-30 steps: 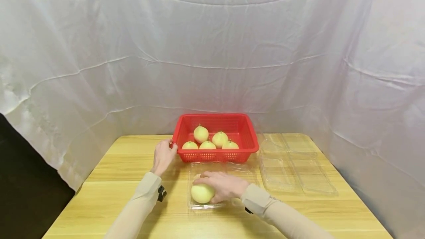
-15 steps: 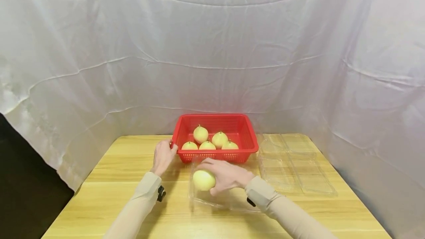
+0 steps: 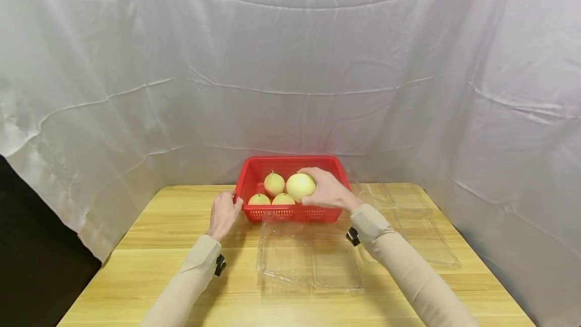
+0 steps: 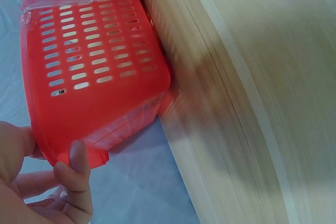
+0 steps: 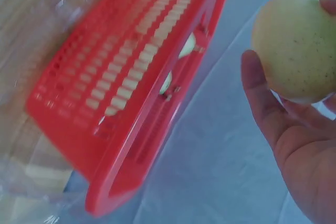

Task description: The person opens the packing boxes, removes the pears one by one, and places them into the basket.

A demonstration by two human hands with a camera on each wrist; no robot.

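My right hand (image 3: 328, 189) grips a pale yellow pear (image 3: 300, 187) from its right side, held up over the red basket (image 3: 292, 159). The right wrist view shows the thumb and fingers around that pear (image 5: 296, 51), with the basket beside and below. At the basket's front left corner my left hand (image 3: 224, 214) holds the rim; in the left wrist view its fingers (image 4: 79, 174) curl at the red rim. Inside the basket lie several more pears, such as one with a stem (image 3: 274, 184). Some are hidden behind my right hand and the held pear.
An opened clear plastic clamshell box (image 3: 290, 254) lies on the wooden table (image 3: 172, 246) in front of the basket. More clear boxes (image 3: 424, 236) lie at the right. A pale curtain (image 3: 290, 64) hangs behind the table.
My right hand has lifted the pear out of the clear box and carried it up and away to the basket. The box shifted and tilted as the pear left it. My left hand stays put.
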